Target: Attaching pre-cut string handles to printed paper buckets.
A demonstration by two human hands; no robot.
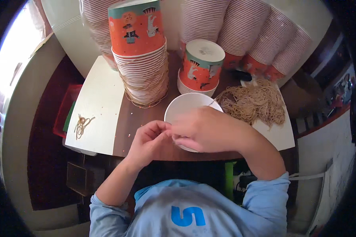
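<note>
Just over the near side of a white paper bucket (pixel 182 103), whose open mouth faces up, my two hands meet. My left hand (pixel 147 141) has its thumb and forefinger pinched together at the bucket's left edge. Against those fingertips, my right hand (pixel 199 128) is curled with fingers closed, a little blurred, and covers much of the bucket. Whatever lies between the fingertips is too small or hidden to make out. Right of the bucket lies a tangled heap of brown twine (pixel 255 102), with a strand reaching toward the bucket's far rim.
A tall stack of orange printed buckets (pixel 140 75) with cord around it stands behind left. A shorter upside-down stack (pixel 203 65) is beside it. Wrapped bucket stacks (pixel 241 29) line the back. A small cord bundle (pixel 83 125) lies on the table's left part (pixel 97 98).
</note>
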